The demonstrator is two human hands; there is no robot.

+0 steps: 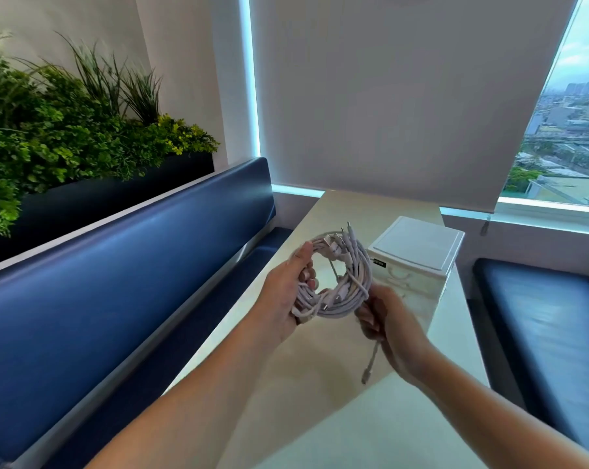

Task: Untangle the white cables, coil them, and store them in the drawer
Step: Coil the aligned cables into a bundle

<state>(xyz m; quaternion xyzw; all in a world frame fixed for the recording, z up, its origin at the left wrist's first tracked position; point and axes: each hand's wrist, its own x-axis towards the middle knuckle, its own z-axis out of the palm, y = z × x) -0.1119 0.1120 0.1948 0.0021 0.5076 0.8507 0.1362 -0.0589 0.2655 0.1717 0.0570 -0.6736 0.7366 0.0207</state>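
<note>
with left hand [284, 292] curled round white cable coil [359, 269], right hand [391, 326] pinching its lower edge, tuck dangling plug end [367, 372] into loops before opening drawer unit [418, 252].

small dark label on white drawer unit [418, 265], text unreadable
</note>
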